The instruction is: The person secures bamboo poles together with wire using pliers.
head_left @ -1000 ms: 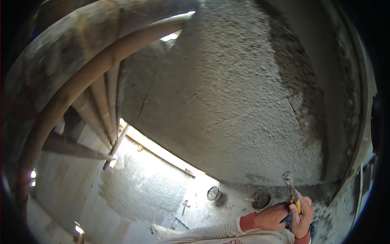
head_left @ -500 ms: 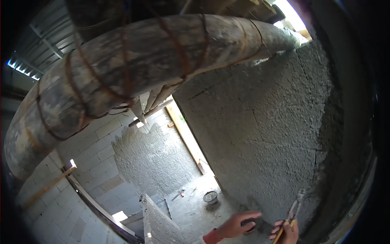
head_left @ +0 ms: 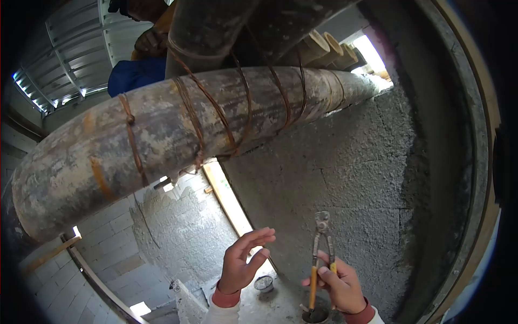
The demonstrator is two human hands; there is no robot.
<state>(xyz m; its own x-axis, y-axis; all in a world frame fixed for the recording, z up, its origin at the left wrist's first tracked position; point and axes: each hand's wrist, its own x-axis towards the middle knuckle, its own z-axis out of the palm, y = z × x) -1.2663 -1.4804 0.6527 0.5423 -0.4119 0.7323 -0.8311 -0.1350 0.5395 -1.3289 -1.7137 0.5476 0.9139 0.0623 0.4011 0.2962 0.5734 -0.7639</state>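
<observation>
Hands have risen toward the wire-lashed scaffold pole (head_left: 178, 135) in the last second, the left hand (head_left: 241, 263) now empty and spread, the right hand (head_left: 339, 284) gripping end-cutting pincers (head_left: 320, 249) upright, seemingly ready to work the wire ties (head_left: 194, 121).

No legible text, labels, numbers — none anywhere

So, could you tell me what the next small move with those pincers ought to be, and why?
Probably raise the right hand so the pincers reach the rusty wire wrapped round the big pole. The pincers point up but sit well below the lashing, and the open left hand is free to steady the wire.
</observation>
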